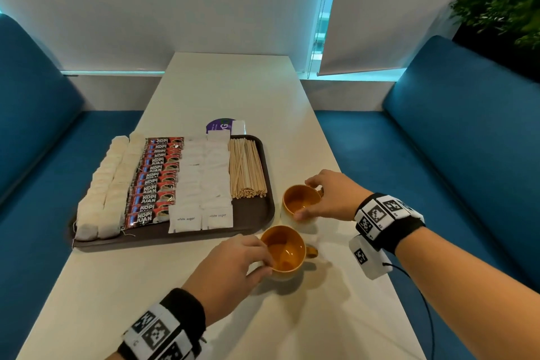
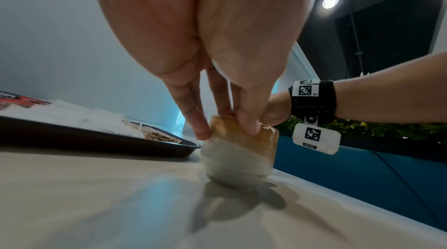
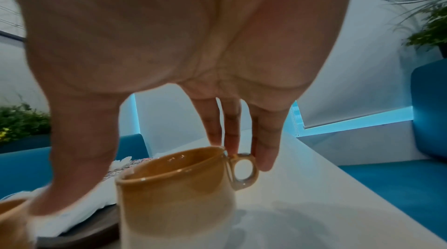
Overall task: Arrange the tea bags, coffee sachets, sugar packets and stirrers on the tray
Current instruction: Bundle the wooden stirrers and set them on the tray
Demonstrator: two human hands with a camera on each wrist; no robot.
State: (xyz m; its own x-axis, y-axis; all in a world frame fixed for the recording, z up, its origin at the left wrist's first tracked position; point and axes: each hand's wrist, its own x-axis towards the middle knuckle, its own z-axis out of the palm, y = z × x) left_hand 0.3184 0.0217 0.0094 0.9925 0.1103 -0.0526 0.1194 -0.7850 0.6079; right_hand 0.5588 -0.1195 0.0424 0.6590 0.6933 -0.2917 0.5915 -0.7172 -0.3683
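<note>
Brown and dark, the tray (image 1: pixel 267 172) is sitting on the white table (image 1: pixel 233 82) toward its left edge, already filled in rows. Two columns of tea bags (image 1: pixel 102 193) are lying along the tray's left side, the red coffee sachets (image 1: pixel 155 181) are overlapping one another next to them, two columns of white sugar packets (image 1: pixel 204 181) are following, and the wooden stirrers (image 1: pixel 247 168) are lying bundled by the tray's right edge.

Two amber-glazed mugs are standing upright on the table just off the tray's near right corner. The left hand (image 1: pixel 230 269) is reaching down over the nearer mug (image 1: pixel 285 253), its thumb and fingers curling over the rim and pinching it from above; the left wrist view is showing those fingertips (image 2: pixel 249 125) pressing on the mug's upper edge. The right hand (image 1: pixel 333 194) is gripping the farther mug (image 1: pixel 301 203) in the same way, thumb on the near rim and fingers (image 3: pixel 232 138) coming down beside the handle on the far side.

A purple round label (image 1: pixel 219 126) is lying on the table just beyond the tray's far edge.
</note>
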